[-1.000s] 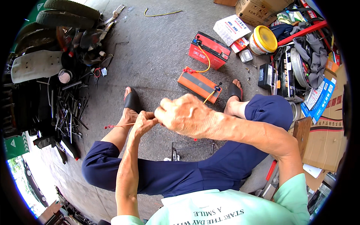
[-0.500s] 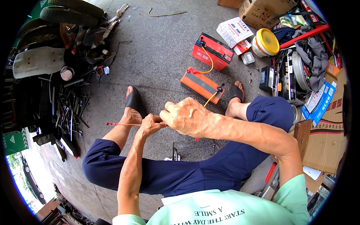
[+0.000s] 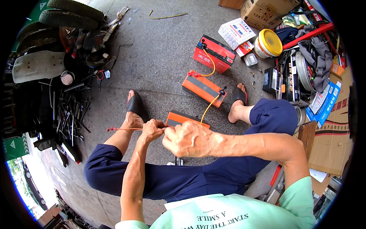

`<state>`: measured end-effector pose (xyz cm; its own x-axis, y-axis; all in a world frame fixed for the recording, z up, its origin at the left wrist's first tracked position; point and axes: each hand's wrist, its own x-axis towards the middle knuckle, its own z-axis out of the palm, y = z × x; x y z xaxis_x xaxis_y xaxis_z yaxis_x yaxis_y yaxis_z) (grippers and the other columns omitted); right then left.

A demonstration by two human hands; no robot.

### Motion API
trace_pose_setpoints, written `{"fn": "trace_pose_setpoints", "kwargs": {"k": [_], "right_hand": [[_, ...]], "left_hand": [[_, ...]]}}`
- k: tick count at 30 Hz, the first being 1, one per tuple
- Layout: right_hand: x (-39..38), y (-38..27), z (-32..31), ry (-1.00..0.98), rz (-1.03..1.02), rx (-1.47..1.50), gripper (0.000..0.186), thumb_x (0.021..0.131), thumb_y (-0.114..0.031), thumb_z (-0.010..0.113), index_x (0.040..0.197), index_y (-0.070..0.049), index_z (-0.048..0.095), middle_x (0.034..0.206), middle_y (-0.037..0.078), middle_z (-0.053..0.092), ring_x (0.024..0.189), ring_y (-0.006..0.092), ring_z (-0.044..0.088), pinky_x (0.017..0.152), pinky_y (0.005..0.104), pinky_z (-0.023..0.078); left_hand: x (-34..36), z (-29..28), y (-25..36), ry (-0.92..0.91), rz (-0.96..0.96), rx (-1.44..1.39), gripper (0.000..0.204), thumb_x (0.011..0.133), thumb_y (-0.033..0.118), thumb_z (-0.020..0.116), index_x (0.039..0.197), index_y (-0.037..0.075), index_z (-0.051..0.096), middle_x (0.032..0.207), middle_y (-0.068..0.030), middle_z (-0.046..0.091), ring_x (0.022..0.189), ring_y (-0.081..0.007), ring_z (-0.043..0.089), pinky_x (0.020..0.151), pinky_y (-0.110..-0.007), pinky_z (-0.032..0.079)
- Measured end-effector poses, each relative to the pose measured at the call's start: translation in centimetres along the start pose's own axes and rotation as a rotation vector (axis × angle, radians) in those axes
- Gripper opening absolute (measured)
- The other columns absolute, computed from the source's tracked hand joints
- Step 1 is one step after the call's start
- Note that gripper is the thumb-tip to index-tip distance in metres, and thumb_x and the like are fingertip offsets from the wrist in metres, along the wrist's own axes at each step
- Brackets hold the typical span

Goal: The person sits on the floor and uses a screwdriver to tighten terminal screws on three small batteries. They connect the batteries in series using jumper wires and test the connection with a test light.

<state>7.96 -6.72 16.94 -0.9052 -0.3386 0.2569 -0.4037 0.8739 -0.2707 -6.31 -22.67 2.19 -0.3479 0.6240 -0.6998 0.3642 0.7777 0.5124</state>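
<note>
While left fingers (image 3: pixel 156 124) grip the thin, red-tipped orange wire (image 3: pixel 127 129), right fingers (image 3: pixel 171 138) are clenched.

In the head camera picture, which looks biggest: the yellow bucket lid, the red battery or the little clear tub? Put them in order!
From largest to smallest, as they look here:
1. Red battery
2. Yellow bucket lid
3. Clear tub

Tyres (image 3: pixel 70 19) lay at the upper left, rods (image 3: pixel 73 116) at left; a bucket (image 3: pixel 270 42) and carton (image 3: pixel 261 14) stood at the upper right, grey cloth (image 3: pixel 323 53) nearby.
</note>
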Motion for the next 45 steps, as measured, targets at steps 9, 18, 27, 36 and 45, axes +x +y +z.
{"fn": "trace_pose_setpoints", "kwargs": {"k": [9, 18, 27, 36, 45], "right_hand": [[-1.9, -3.9, -0.8, -0.046, -0.012, -0.139, 0.021, 0.073, -0.015, 0.057, 0.087, 0.001, 0.057, 0.078, 0.011, 0.055, 0.052, 0.0099, 0.051, 0.039, 0.0222, 0.041], [-0.5, -1.7, -0.9, -0.052, 0.149, -0.039, 0.018, 0.073, -0.012, 0.056, 0.084, 0.002, 0.055, 0.059, 0.006, 0.046, 0.044, 0.0124, 0.053, 0.036, 0.0272, 0.042], [0.6, -1.8, -0.9, -0.013, 0.126, 0.056, 0.021, 0.074, -0.011, 0.057, 0.089, 0.004, 0.056, 0.064, 0.016, 0.058, 0.056, 0.0212, 0.061, 0.046, 0.0323, 0.05], [1.4, -0.7, -0.1, 0.08, 0.103, 0.039, 0.017, 0.076, -0.013, 0.057, 0.087, -0.001, 0.051, 0.076, 0.011, 0.051, 0.057, 0.0177, 0.061, 0.043, 0.0281, 0.049], [1.0, -0.4, -0.5, -0.025, 0.097, 0.027, 0.013, 0.077, -0.011, 0.056, 0.084, -0.001, 0.052, 0.076, 0.013, 0.054, 0.056, 0.0179, 0.061, 0.043, 0.0282, 0.049]], "left_hand": [[-0.5, 0.1, 1.6, 0.065, 0.048, 0.182, 0.035, 0.068, 0.032, 0.072, 0.081, 0.0, 0.068, 0.07, -0.0134, 0.067, 0.066, -0.0234, 0.066, 0.063, -0.033, 0.051], [-0.7, -0.2, 2.3, 0.075, 0.063, 0.287, 0.028, 0.068, 0.032, 0.07, 0.075, 0.005, 0.067, 0.07, -0.0102, 0.065, 0.08, -0.027, 0.061, 0.083, -0.044, 0.036], [-0.5, 0.0, 3.0, 0.236, 0.238, 0.462, 0.023, 0.064, 0.024, 0.073, 0.078, 0.009, 0.065, 0.075, -0.0063, 0.065, 0.092, -0.0282, 0.054, 0.093, -0.055, 0.029], [-0.8, 0.2, 1.5, 0.408, 0.15, 0.35, 0.022, 0.067, 0.024, 0.068, 0.083, 0.01, 0.065, 0.099, -0.0086, 0.057, 0.1, -0.0276, 0.049, 0.088, -0.046, 0.034], [-0.4, 1.0, 0.3, 0.137, -0.239, -0.532, 0.065, 0.062, 0.012, 0.079, 0.116, -0.006, 0.048, 0.081, -0.0137, 0.063, 0.069, -0.0205, 0.061, 0.058, -0.033, 0.051]]}}
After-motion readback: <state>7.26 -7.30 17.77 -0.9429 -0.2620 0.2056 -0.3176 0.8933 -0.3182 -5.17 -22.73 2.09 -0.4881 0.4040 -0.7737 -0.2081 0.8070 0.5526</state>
